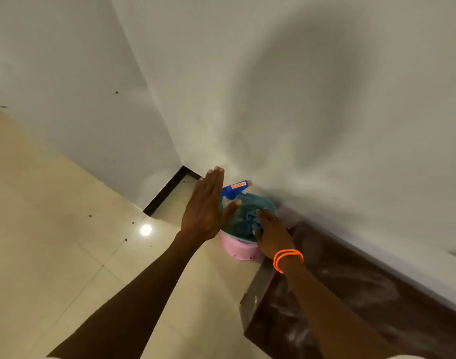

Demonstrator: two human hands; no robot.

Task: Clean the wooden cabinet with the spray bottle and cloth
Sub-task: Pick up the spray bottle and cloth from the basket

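Two bare forearms reach forward from the bottom edge. The left hand (205, 203) is held flat and open, fingers straight and pressed together, edge-on, gripping nothing, just beside the basket's left rim. The right hand (271, 233), with two thin orange bangles (286, 257) on the wrist, reaches down into the basket, its fingers spread over a crumpled blue cloth (251, 221) and touching it; whether they have closed on it cannot be told.

Under the right forearm lies the wooden cabinet (364, 301), a low dark-brown box with a flat top and square corner, standing against the wall. Its top is glossy, streaked with pale dusty smears.

Just beyond the cabinet's end, a round teal plastic basket (264, 202) sits on a pink plastic stool (237, 248). The cloth lies inside the basket. The spray bottle (234, 189) stands upright in the basket's far-left side, its blue trigger head with an orange label pointing right toward the wall.

The floor (53, 216) is glossy cream tile, speckled with dark crumbs. Plain white walls (299, 99) meet in a corner behind.
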